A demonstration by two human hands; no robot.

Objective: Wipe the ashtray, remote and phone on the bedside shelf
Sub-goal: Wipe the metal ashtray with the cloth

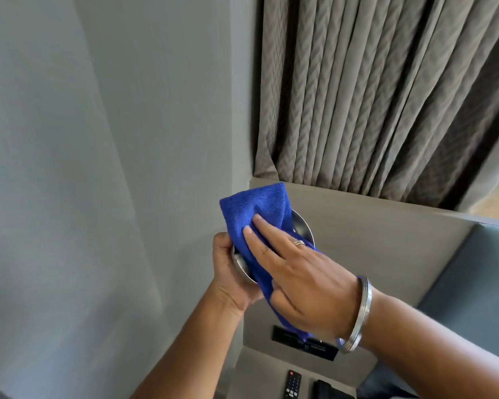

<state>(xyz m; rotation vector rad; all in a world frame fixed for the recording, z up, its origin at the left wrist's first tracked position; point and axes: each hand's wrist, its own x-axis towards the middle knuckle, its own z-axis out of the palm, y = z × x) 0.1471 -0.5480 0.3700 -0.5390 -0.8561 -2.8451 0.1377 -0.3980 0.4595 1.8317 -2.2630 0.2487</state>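
A round metal ashtray (pixel 301 226) is held up in mid-air, tilted toward me, with my left hand (pixel 231 272) gripping its lower left rim from underneath. A blue cloth (pixel 251 214) covers most of the dish. My right hand (pixel 294 272) lies flat on the cloth and presses it against the ashtray's inside. Far below on the bedside shelf (pixel 260 370) lies a black remote (pixel 293 384) with a red button. Beside it a dark flat phone (pixel 326 390) is cut off by the frame's bottom edge.
A black switch panel (pixel 288 338) sits in the beige headboard wall (pixel 372 243) above the shelf. Pleated grey curtains (pixel 386 96) hang behind the headboard. A plain grey wall (pixel 98 168) fills the left side. A grey padded panel (pixel 473 283) is at the right.
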